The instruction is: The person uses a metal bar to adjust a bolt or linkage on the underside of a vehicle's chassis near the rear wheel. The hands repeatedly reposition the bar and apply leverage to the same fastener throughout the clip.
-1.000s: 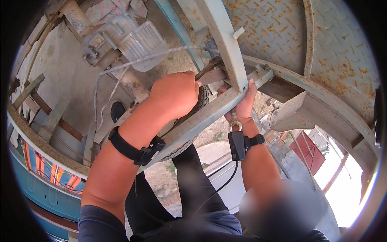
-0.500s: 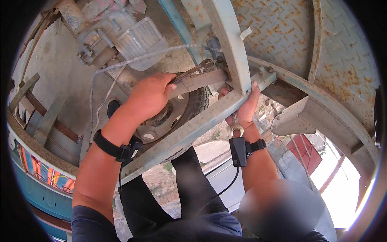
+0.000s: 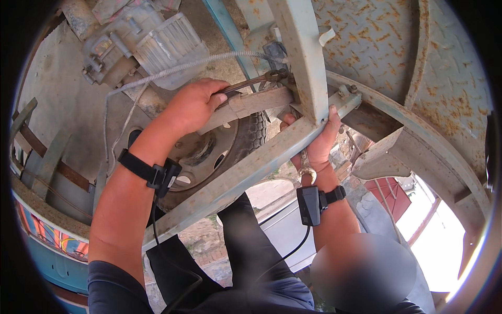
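My left hand (image 3: 194, 106) is closed around the handle of a dark metal wrench (image 3: 246, 83). The wrench's head lies against a bolt (image 3: 283, 75) beside the upright grey-blue post, just above a curved flat metal bar (image 3: 261, 102). My right hand (image 3: 320, 141) grips a second wrench (image 3: 306, 171), whose lower end sticks out beneath the palm. That hand reaches around the slanting frame beam (image 3: 235, 172), with its thumb along the near face near the post. The upper end of this second wrench is hidden behind the beam.
A tyred wheel (image 3: 209, 149) sits below the flat bar. Beyond it are a ribbed metal motor housing (image 3: 170, 47) and a grey corrugated cable (image 3: 204, 58). Rusty tread plate (image 3: 366, 47) covers the upper right. Black strapped devices (image 3: 309, 205) with cords sit on both wrists.
The left wrench's head has shifted toward the bolt and now lies against it. My right hand keeps its grip by the beam. The whole view has shifted slightly.
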Demonstrator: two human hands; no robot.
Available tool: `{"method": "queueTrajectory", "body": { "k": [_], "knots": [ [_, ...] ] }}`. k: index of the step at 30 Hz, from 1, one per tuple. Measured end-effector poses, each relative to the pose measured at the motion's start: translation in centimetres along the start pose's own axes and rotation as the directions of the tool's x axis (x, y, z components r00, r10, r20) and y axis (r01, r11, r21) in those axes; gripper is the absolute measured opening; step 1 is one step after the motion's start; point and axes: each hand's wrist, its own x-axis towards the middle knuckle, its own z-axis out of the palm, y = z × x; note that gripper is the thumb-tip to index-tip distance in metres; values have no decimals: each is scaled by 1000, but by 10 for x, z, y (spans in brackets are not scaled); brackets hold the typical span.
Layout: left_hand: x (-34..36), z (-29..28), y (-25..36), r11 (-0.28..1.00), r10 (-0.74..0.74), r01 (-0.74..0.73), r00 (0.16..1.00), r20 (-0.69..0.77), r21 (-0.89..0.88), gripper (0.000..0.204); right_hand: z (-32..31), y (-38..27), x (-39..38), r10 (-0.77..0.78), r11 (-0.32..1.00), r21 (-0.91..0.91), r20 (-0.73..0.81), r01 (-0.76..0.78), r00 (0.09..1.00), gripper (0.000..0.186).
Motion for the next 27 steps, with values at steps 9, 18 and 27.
{"method": "queueTrajectory", "body": {
  "k": [9,18,27],
  "knots": [
    [18,14,-14,999,16,-17,1000,-22,-51,30,-5,1,2,-2,1000,-30,32,3,999,83],
    [33,22,-18,992,7,-11,999,-31,-123,29,-1,1,1,-8,1000,3,3,8,1000,82],
    [17,12,0,997,43,-39,998,-49,66,29,10,-2,-4,-2,1000,22,-65,3,998,83]
  ]
}}
